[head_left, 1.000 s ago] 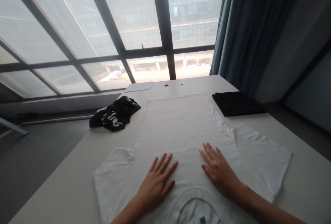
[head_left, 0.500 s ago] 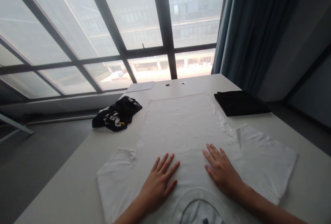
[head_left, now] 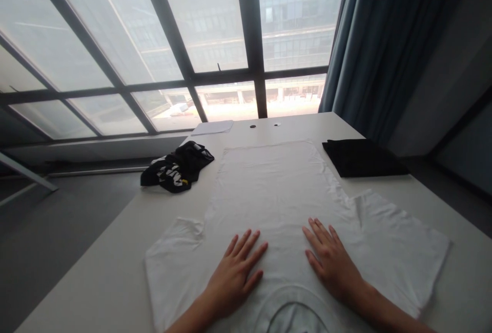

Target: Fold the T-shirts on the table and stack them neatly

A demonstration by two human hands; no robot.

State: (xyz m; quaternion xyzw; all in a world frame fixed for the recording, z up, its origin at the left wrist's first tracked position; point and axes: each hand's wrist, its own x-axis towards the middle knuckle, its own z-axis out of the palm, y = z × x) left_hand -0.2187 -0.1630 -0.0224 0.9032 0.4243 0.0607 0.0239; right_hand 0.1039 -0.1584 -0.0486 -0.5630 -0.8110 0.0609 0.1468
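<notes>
Only the camera's view has shifted since a second ago, so that the window and tabletop sit farther right in the frame, while both hands keep nearly the same places on the cloth. Largest is the window [head_left: 207, 15], dark-framed across the back, with a blue-grey curtain [head_left: 361, 66] hanging at its right end. Before it stretches the white tabletop [head_left: 103, 266]. On this lies a white T-shirt [head_left: 269, 184], spread flat, its hem toward the window, a sleeve out to each side and its collar [head_left: 295, 294] at the near edge of the view. A folded black cloth [head_left: 365, 158] rests beyond the right sleeve, white paper [head_left: 211, 127] lies at the far left corner, and a crumpled black bundle [head_left: 177, 166] with white and yellow markings sits left of the shirt. Smaller are the two hands, both palm down on the shirt between collar and hem, well apart from each other and gripping nothing. The left hand [head_left: 236, 271] is open wide, fingers fanned and thumb out; the right hand [head_left: 334, 261] lies open too, its fingers closer together and thumb apart. Smallest is a dark round spot [head_left: 252, 126] near the tabletop's far edge.
</notes>
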